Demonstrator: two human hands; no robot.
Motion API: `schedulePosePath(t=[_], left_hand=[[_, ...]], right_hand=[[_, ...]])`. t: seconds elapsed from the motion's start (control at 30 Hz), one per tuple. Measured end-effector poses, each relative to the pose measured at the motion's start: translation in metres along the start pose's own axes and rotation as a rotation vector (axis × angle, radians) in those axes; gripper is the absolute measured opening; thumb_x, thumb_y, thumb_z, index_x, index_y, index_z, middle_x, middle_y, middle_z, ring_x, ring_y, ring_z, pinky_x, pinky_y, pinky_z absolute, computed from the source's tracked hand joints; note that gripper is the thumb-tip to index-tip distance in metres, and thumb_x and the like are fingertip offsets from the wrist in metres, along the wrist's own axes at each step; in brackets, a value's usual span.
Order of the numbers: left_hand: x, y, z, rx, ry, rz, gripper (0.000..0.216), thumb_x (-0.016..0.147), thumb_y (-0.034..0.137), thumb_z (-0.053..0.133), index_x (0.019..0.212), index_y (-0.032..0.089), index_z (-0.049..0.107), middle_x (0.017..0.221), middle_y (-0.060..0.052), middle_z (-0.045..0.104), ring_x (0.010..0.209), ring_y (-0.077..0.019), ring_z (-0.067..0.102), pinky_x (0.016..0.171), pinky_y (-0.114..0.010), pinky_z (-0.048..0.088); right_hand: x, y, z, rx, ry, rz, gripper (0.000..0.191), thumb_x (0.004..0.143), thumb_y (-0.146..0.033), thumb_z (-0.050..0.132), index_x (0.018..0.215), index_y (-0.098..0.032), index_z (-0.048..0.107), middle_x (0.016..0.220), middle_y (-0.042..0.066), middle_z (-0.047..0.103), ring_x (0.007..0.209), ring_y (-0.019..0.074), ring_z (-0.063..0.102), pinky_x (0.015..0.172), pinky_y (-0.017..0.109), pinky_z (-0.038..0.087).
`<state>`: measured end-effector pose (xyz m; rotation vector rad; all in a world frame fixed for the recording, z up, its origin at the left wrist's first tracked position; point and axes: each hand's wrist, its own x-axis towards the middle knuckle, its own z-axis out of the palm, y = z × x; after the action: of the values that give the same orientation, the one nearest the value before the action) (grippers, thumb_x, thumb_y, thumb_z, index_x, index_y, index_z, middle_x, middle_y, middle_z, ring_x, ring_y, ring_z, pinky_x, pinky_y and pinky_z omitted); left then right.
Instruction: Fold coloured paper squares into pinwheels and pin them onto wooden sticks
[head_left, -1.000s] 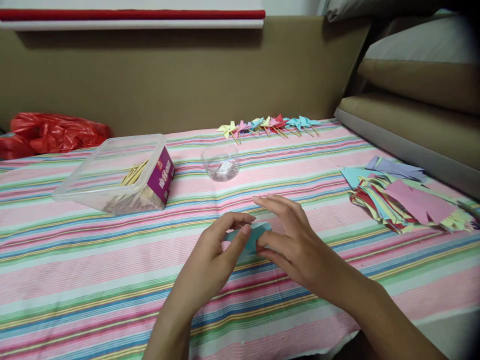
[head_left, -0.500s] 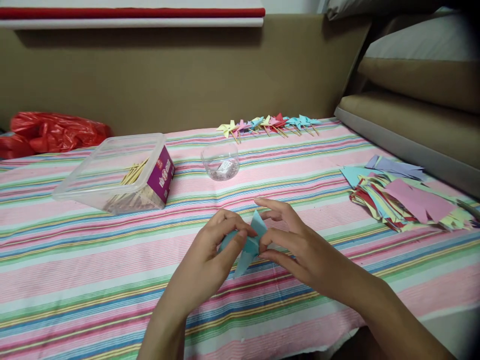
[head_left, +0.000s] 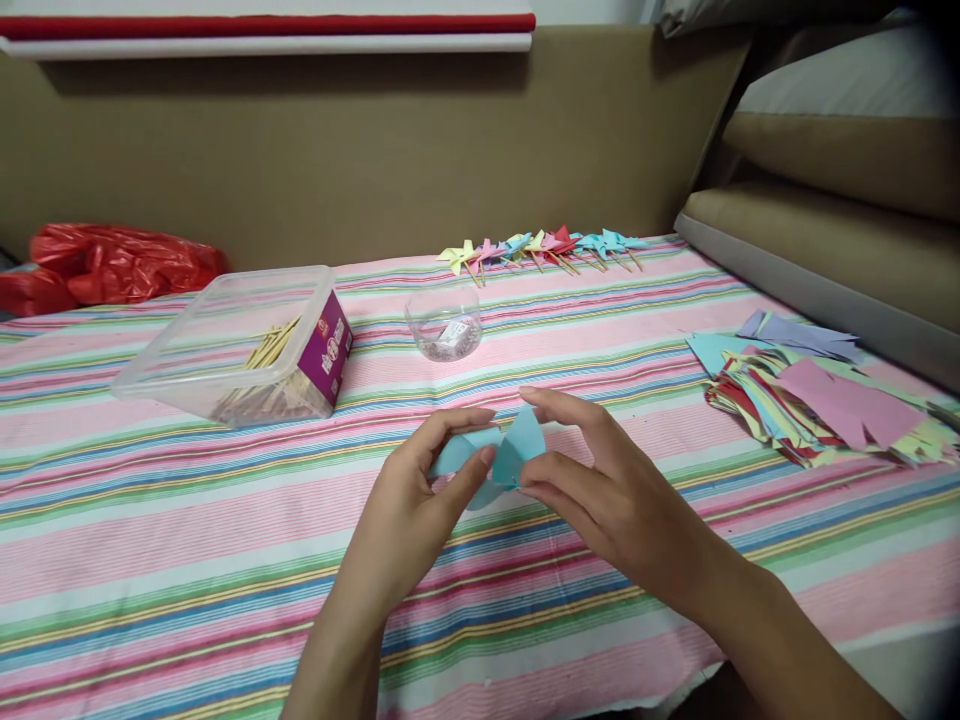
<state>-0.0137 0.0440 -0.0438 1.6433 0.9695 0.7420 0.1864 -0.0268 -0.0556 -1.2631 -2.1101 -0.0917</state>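
A light blue paper pinwheel [head_left: 519, 447], its blades partly folded, is held between both hands above the striped cloth. My left hand [head_left: 420, 490] pinches its left side with thumb and fingers. On the right, my right hand [head_left: 600, 475] grips the lower right edge between thumb and finger, with the index finger stretched up beside a raised blade. Fingers cover part of the paper, so its centre is hard to make out.
A clear plastic box [head_left: 225, 345] of wooden sticks stands left, beside a round clear tub [head_left: 444, 325] of small pieces. Finished pinwheels [head_left: 540, 245] lie at the back. Cut coloured paper [head_left: 840, 400] is piled right, near stacked cushions [head_left: 832, 240]. A red plastic bag [head_left: 124, 265] lies far left.
The blue paper has turned in my hands, and its raised blade now faces me more broadly. My left fingers have shifted, with the thumb now near the middle.
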Motion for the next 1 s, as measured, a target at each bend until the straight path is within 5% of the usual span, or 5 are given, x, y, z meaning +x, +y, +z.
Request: schedulePosePath(t=[0.23, 0.4, 0.53, 0.77, 1.0], left_hand=[[-0.0032, 0.0049, 0.0006, 0.024, -0.046, 0.086, 0.024, 0.102, 0.037, 0.058, 0.122, 0.032, 0.070, 0.123, 0.001, 0.072, 0.112, -0.0185, 0.064, 0.083, -0.023, 0.052], [-0.0036, 0.0032, 0.0021, 0.029, -0.068, 0.084, 0.026, 0.103, 0.036, 0.056, 0.125, 0.033, 0.070, 0.112, 0.003, 0.074, 0.098, -0.0144, 0.065, 0.079, -0.021, 0.050], [-0.0029, 0.0025, 0.0024, 0.010, -0.084, 0.096, 0.024, 0.103, 0.033, 0.055, 0.120, 0.030, 0.072, 0.122, 0.001, 0.074, 0.112, -0.0158, 0.065, 0.090, -0.022, 0.049], [-0.0034, 0.0062, 0.0009, -0.030, -0.124, 0.072, 0.022, 0.103, 0.033, 0.057, 0.115, 0.029, 0.074, 0.128, 0.000, 0.074, 0.119, -0.0176, 0.066, 0.095, -0.023, 0.050], [-0.0051, 0.0070, -0.0018, -0.018, -0.131, 0.072, 0.019, 0.103, 0.033, 0.057, 0.111, 0.033, 0.074, 0.123, 0.003, 0.075, 0.116, -0.0153, 0.068, 0.092, -0.019, 0.050]], right_hand=[[-0.0011, 0.0008, 0.0030, 0.077, 0.005, 0.047, 0.014, 0.101, -0.011, 0.055, 0.097, -0.019, 0.066, 0.150, 0.016, 0.040, 0.141, 0.0300, 0.046, 0.102, 0.045, 0.056], [-0.0002, 0.0004, 0.0028, 0.104, -0.011, 0.088, 0.013, 0.101, -0.013, 0.056, 0.095, -0.019, 0.066, 0.150, 0.015, 0.040, 0.135, 0.0291, 0.051, 0.103, 0.047, 0.054], [0.0011, -0.0006, 0.0025, 0.137, -0.012, 0.113, 0.013, 0.101, -0.014, 0.056, 0.093, -0.020, 0.065, 0.149, 0.013, 0.039, 0.121, 0.0245, 0.058, 0.094, 0.042, 0.056], [0.0009, -0.0012, 0.0015, 0.164, 0.000, 0.102, 0.012, 0.101, -0.012, 0.056, 0.094, -0.020, 0.063, 0.150, 0.013, 0.039, 0.130, 0.0245, 0.052, 0.101, 0.043, 0.051], [0.0016, -0.0022, 0.0008, 0.221, -0.015, 0.153, 0.011, 0.101, -0.012, 0.056, 0.094, -0.019, 0.062, 0.151, 0.012, 0.038, 0.109, 0.0201, 0.056, 0.091, 0.040, 0.054]])
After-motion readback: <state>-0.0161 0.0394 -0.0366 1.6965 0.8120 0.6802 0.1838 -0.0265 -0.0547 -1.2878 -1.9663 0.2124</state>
